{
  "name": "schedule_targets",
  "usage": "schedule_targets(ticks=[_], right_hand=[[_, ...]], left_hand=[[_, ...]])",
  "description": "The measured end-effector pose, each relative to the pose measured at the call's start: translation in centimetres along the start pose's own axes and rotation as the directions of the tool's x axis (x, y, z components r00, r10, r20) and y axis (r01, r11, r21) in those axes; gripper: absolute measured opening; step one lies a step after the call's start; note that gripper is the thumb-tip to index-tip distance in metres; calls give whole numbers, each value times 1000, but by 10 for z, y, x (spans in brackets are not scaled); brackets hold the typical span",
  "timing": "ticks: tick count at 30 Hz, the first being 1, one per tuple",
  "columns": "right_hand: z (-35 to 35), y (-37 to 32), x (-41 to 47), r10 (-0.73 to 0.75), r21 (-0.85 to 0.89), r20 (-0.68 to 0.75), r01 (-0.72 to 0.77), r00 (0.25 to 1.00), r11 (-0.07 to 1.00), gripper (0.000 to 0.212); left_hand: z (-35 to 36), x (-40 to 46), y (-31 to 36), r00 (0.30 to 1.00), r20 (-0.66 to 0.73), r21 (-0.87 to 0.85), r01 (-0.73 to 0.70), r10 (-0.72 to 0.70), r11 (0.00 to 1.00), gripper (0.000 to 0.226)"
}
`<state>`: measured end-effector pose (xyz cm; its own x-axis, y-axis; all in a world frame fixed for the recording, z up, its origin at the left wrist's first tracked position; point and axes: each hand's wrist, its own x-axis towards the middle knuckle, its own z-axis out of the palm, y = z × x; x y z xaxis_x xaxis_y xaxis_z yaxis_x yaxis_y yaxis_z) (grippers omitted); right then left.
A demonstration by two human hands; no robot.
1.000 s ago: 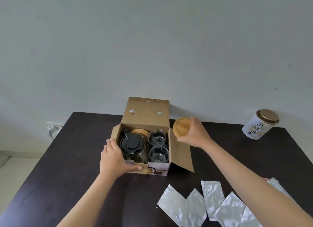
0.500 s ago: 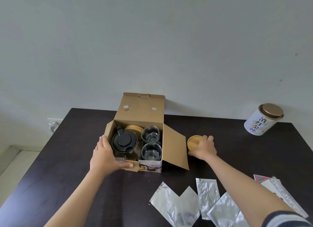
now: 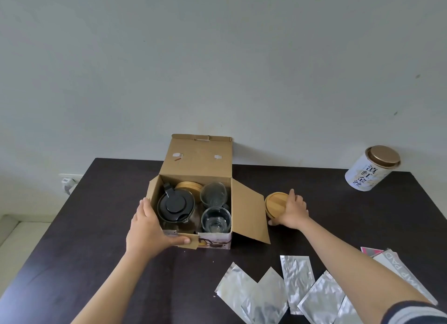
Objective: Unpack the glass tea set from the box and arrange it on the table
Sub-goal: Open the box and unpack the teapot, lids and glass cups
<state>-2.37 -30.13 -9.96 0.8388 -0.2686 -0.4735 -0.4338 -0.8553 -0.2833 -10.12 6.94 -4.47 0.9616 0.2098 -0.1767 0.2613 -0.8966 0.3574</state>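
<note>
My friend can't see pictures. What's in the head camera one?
A left hand steadies an open cardboard box holding a glass teapot and cups, while the right hand sets a wooden coaster on the dark table.

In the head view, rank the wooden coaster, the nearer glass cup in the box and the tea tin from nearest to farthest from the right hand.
1. Wooden coaster: under the right hand, touching it, on the table right of the box.
2. Nearer glass cup: inside the box, to the hand's left.
3. Tea tin: far right corner, by the wall.
</note>
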Motion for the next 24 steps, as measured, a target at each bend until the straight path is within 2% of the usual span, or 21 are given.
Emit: schedule_targets(ticks=[2, 4, 6, 8, 10, 13, 15, 20, 24], right_hand=[[-11, -7, -5, 17, -6, -2, -17, 1000, 1000, 129], [-25, -20, -14, -21, 14, -93, 22, 995, 1000, 110], [-37, -39, -28, -122, 133, -245, 158, 962, 978, 91], [-43, -67, -51, -258, 244, -387, 368, 885, 897, 73], [-42, -100, -77, -411, 258, -417, 539, 810, 802, 60], [-26, -147, -106, -644, 215, -221, 681, 732, 700, 60], [-13, -172, -114, -717, 168, -98, 722, 690, 671, 67], [11, -210, -120, -698, -42, 218, 721, 682, 692, 106], [17, -224, -118, -675, -110, 285, 723, 680, 682, 113]], left_hand=[[0, -1, 0, 1000, -5, -6, -3, 3, 1000, 164], [0, -1, -1, 1000, -7, -12, -5, 5, 1000, 164], [1, -1, -1, 1000, -12, -13, -8, 8, 1000, 163], [0, -1, -1, 1000, -15, -14, -13, 13, 1000, 163], [0, -1, -1, 1000, -14, -13, -13, 13, 1000, 162], [0, -2, -1, 1000, -11, -24, -9, 8, 1000, 162], [0, -2, -1, 1000, -11, -29, -7, 7, 1000, 162], [1, -2, -3, 1000, -15, -58, -14, 13, 998, 161], [2, -2, -4, 999, -30, -60, -25, 24, 998, 158]])
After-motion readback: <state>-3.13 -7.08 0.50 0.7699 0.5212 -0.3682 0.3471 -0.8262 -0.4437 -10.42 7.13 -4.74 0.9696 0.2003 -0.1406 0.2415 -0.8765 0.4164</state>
